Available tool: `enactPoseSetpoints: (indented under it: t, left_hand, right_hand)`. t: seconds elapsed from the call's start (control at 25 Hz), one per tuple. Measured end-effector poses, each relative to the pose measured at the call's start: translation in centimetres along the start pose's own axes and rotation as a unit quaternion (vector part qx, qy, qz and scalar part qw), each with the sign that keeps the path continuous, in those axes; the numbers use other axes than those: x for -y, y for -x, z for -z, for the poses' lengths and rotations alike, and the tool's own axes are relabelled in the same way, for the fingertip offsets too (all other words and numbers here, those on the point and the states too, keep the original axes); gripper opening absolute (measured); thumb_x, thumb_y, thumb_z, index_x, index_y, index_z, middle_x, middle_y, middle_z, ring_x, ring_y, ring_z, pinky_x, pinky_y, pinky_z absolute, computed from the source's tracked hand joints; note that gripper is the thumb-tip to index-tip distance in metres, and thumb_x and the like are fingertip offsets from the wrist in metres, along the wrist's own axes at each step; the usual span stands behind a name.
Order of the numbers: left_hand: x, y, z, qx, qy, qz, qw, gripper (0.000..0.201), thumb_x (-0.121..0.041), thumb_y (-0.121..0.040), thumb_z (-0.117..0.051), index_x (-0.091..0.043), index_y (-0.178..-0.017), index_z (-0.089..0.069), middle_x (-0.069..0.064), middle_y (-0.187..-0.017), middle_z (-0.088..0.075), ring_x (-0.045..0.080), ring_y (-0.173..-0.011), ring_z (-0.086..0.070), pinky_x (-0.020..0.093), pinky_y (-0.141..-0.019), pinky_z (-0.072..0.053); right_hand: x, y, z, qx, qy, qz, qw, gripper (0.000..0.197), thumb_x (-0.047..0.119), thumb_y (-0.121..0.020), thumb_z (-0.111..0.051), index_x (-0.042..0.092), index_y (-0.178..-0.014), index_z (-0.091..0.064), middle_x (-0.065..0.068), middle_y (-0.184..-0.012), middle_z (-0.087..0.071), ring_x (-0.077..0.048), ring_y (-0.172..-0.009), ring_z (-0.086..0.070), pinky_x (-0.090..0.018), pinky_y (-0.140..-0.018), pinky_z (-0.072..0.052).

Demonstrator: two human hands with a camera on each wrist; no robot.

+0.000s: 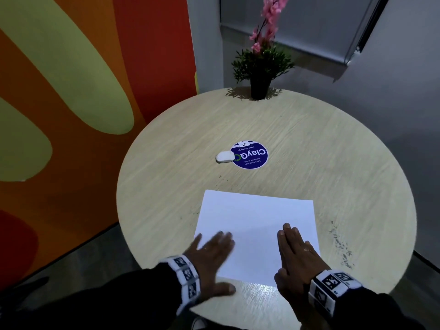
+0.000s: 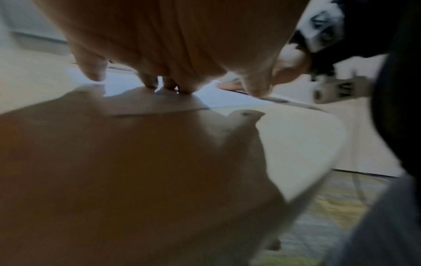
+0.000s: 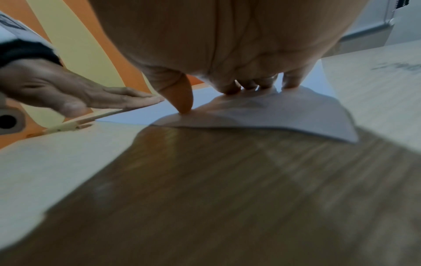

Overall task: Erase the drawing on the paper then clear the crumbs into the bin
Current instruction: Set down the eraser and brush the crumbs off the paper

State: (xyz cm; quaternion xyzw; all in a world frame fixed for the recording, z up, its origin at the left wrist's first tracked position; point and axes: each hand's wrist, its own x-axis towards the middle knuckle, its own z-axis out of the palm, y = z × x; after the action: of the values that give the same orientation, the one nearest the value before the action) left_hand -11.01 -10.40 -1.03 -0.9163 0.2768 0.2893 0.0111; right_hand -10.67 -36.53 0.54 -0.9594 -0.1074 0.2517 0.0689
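A white sheet of paper (image 1: 257, 225) lies on the near half of the round wooden table (image 1: 309, 144); no drawing shows on it in the head view. My left hand (image 1: 212, 253) lies flat on the sheet's near left corner, fingers spread, thumb on the table. My right hand (image 1: 295, 251) lies flat on the sheet's near right part, fingers straight and together. A white eraser (image 1: 224, 156) sits beyond the paper, by a round blue sticker. Dark eraser crumbs (image 1: 341, 244) are scattered on the table right of the paper. In the right wrist view the fingertips (image 3: 230, 89) press the paper (image 3: 273, 115).
A round blue "ClayGo" sticker (image 1: 252, 155) marks the table centre. A black pot of pink flowers (image 1: 260, 88) stands at the far edge. An orange and green wall (image 1: 71, 91) is on the left. No bin is in view.
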Motion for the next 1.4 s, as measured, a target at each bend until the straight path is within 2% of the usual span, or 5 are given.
enactPoseSetpoints:
  t: [0.56, 0.72, 1.04, 1.24, 1.4]
  left_hand:
    - [2.4, 2.0, -2.1, -0.094, -0.052, 0.066, 0.992, 0.099, -0.084, -0.082, -0.018, -0.020, -0.149, 0.015, 0.002, -0.160, 0.002, 0.024, -0.147, -0.009, 0.050, -0.113, 0.009]
    - [3.5, 2.3, -0.9, -0.084, 0.015, 0.086, 0.993, 0.109, -0.090, -0.067, -0.002, -0.016, -0.139, 0.031, -0.005, -0.144, 0.042, 0.019, -0.138, 0.032, 0.052, -0.111, 0.016]
    - [2.0, 3.4, -3.3, -0.015, -0.020, -0.006, 1.000, 0.098, -0.083, -0.083, -0.022, -0.013, -0.152, -0.017, 0.003, -0.158, -0.022, 0.020, -0.146, -0.015, 0.048, -0.110, -0.003]
    - [3.4, 3.3, -1.1, -0.067, 0.003, 0.085, 0.994, 0.100, -0.083, -0.066, 0.005, -0.017, -0.136, 0.035, -0.007, -0.140, 0.046, 0.013, -0.132, 0.041, 0.054, -0.111, 0.016]
    - [0.4, 2.4, -3.6, -0.013, -0.037, -0.029, 0.999, 0.082, -0.073, -0.091, -0.012, -0.021, -0.153, -0.002, 0.003, -0.161, -0.007, 0.021, -0.148, -0.003, 0.054, -0.112, -0.016]
  right_hand:
    - [-0.3, -0.3, -0.2, 0.004, 0.009, -0.001, 1.000, 0.080, 0.026, -0.087, -0.036, 0.013, -0.151, 0.009, -0.007, -0.157, 0.022, -0.023, -0.146, 0.015, -0.039, -0.118, -0.004]
    - [0.0, 0.0, -0.2, -0.006, 0.013, -0.002, 1.000, 0.081, 0.028, -0.082, -0.031, 0.013, -0.151, 0.007, -0.007, -0.157, 0.021, -0.023, -0.146, 0.014, -0.039, -0.118, -0.005]
    - [0.2, 0.0, -0.1, -0.010, 0.007, -0.010, 1.000, 0.079, 0.025, -0.085, -0.034, 0.013, -0.151, 0.008, -0.006, -0.157, 0.023, -0.022, -0.146, 0.015, -0.037, -0.118, -0.003]
    - [0.3, 0.0, -0.1, -0.004, 0.018, -0.012, 1.000, 0.079, 0.027, -0.086, -0.034, 0.013, -0.151, 0.008, -0.007, -0.157, 0.022, -0.023, -0.146, 0.014, -0.038, -0.117, -0.005]
    - [0.3, 0.1, 0.1, 0.004, 0.034, -0.009, 0.999, 0.086, 0.031, -0.072, -0.020, 0.013, -0.151, 0.008, -0.007, -0.157, 0.022, -0.024, -0.146, 0.013, -0.038, -0.117, -0.006]
